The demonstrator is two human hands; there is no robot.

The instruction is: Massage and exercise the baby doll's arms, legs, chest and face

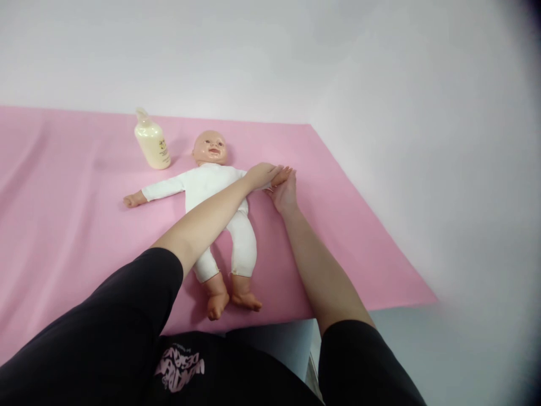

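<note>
A baby doll [209, 181] with a bald plastic head and a white cloth body lies on its back on a pink-covered table [338, 237]. Its head points away from me and its bare feet towards me. My left hand [262, 176] reaches across the doll's body and is closed around its arm on the right side, near the wrist. Just beside it, my right hand [284, 194] cups the doll's hand from below, with the fingertips touching it. My fingers partly cover that doll hand. The doll's other arm stretches out to the left, untouched.
A cream-coloured pump bottle [154, 148] stands near the doll's head, on the left. A pale wall [253, 56] rises behind the table and along its right side. The table's front edge lies close to my body.
</note>
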